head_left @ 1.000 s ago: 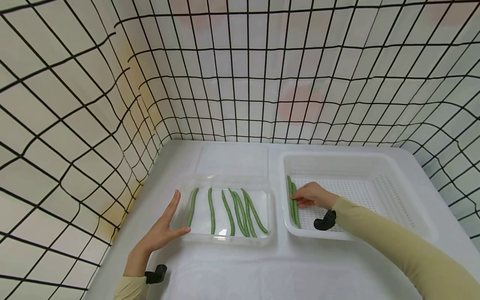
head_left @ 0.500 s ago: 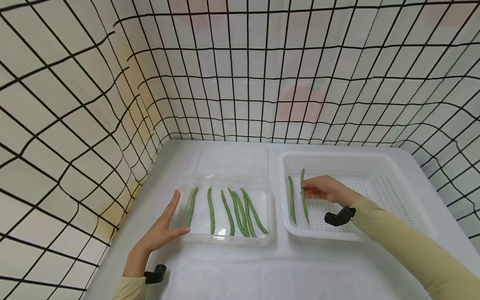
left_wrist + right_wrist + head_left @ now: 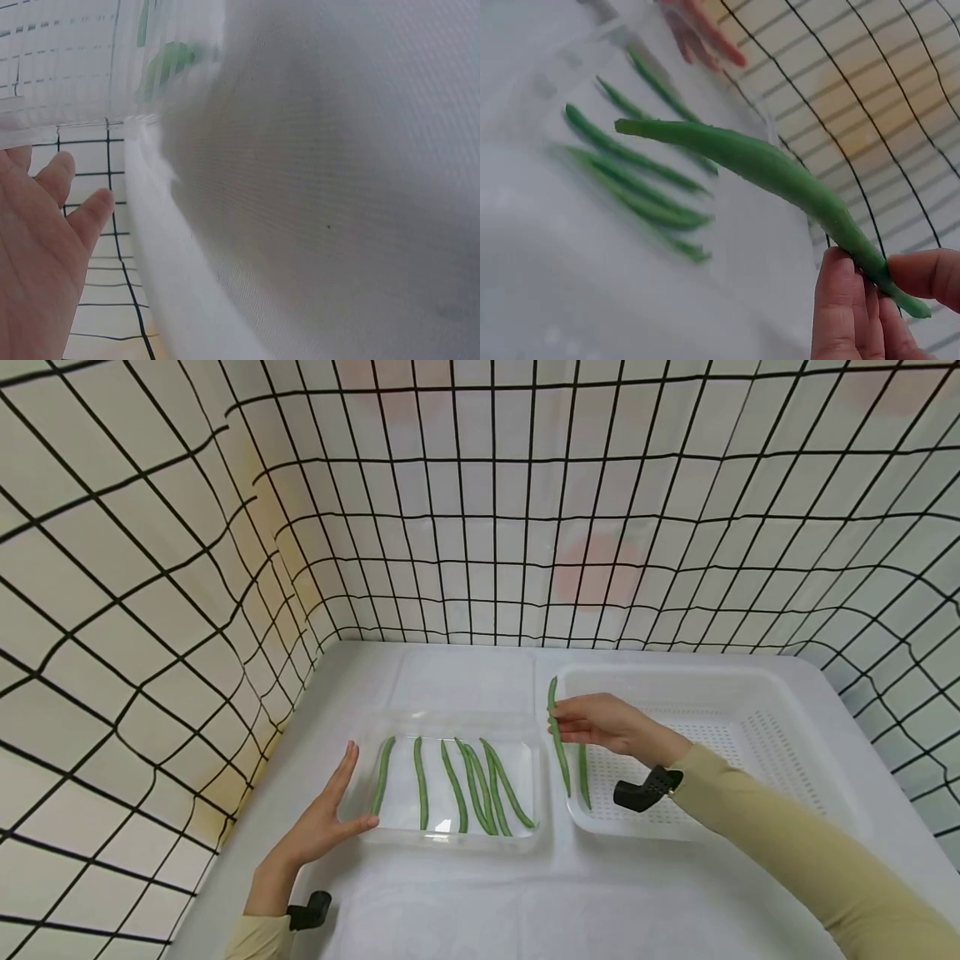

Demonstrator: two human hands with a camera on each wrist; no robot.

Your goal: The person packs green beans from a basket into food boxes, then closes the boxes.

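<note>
Right hand: the right hand [image 3: 609, 724] pinches one held bean [image 3: 560, 753] between thumb and fingertips; in the right wrist view the thumb [image 3: 930, 276] presses from one side and the fingers from the other.
Held bean: green, slightly curved, in the grip; in the head view one end sticks up past the fingertips and the longer part slants down toward the person, across the basket's left rim.
Remaining bean: a loose bean [image 3: 584, 781] lies in the basket, just nearer the person than the grip, along the left wall.
White basket: the basket [image 3: 750, 673], with a perforated floor, spreads mostly to the right of the grip.
Clear container: the container [image 3: 480, 842] stands left of the grip, apart from the pinched fingertips.
Bean row: a row of beans [image 3: 455, 791] lies in that container, two spaced out on the far left, the rest closer together toward the grip.
Left hand: the left hand [image 3: 318, 827], well left of the grip, has its fingers extended beside the container and its thumb at the near left corner; firm contact cannot be told.
Backdrop: black mesh [image 3: 492, 517] rises beyond the grip.
</note>
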